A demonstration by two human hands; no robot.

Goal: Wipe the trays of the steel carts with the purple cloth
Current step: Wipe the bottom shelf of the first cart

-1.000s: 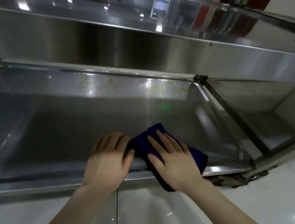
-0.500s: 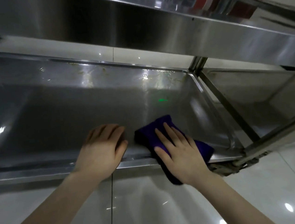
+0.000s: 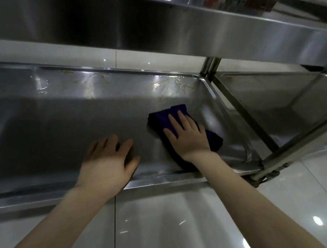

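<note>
Steel tray, tiled floor, purple cloth

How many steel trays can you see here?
3: the lower tray being wiped, a second lower tray to its right, and an upper tray overhead. More may be hidden.

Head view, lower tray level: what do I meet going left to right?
In order: left hand flat on the tray → purple cloth pressed under the right hand → steel frame bar → neighbouring tray.
</note>
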